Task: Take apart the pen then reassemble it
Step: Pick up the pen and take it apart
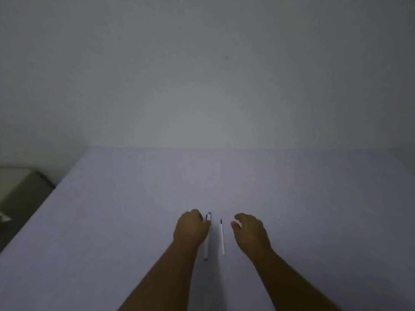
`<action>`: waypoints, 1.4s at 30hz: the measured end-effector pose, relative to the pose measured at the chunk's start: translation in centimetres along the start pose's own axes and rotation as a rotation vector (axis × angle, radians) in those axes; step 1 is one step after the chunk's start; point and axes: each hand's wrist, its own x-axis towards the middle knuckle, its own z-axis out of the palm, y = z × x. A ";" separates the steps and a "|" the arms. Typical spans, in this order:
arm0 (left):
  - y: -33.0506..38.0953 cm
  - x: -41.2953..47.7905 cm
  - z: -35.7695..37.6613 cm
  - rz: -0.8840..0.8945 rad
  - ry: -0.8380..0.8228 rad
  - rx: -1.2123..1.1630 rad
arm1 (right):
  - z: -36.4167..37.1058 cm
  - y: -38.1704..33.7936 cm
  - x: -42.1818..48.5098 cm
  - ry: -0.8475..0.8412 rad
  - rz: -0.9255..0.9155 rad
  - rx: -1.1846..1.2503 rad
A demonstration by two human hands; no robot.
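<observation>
Looking down on a dim scene, we see a broad, pale lilac counter (pixel 292 209) running back to a plain grey wall (pixel 202 75), with both bare forearms reaching forward onto it. Our left hand (pixel 190 227) rests knuckles-up on the surface, its fingers curled in against the upper part of the white plastic pen barrel with a silver clip (pixel 207 239), which lies lengthwise, pointing away from us. The clip end pokes out just beyond the fingers and the lower end of the barrel shows below the wrist; the grip looks narrow and touches the barrel, though we cannot tell whether it truly clasps it or only lies against it. Just to the right of the barrel, apart from it and roughly parallel, lies the thin white ink refill with a dark tip (pixel 222 236), tip pointing toward the wall. Our right hand (pixel 250 232) sits near the refill on its right side without touching it, its fingers loosely bent and its grip wide with nothing in it. At the far left edge, beyond the counter, a beige boxy object (pixel 20 187) shows, too blurred to identify.
</observation>
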 end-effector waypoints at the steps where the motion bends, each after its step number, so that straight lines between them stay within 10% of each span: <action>1: -0.3 0.0 0.7 -0.041 -0.040 -0.020 | 0.5 0.4 0.2 0.005 0.011 0.011; 30: -2.4 -0.5 4.2 -0.007 -0.287 -0.425 | 1.0 -0.8 4.4 0.081 0.513 0.781; 35: -3.3 -0.3 3.9 -0.102 -0.256 -0.543 | 1.0 1.5 3.3 -0.087 0.204 0.207; 42: -3.3 -0.8 4.0 -0.103 -0.217 -0.508 | 3.2 2.4 2.1 -0.064 0.131 0.101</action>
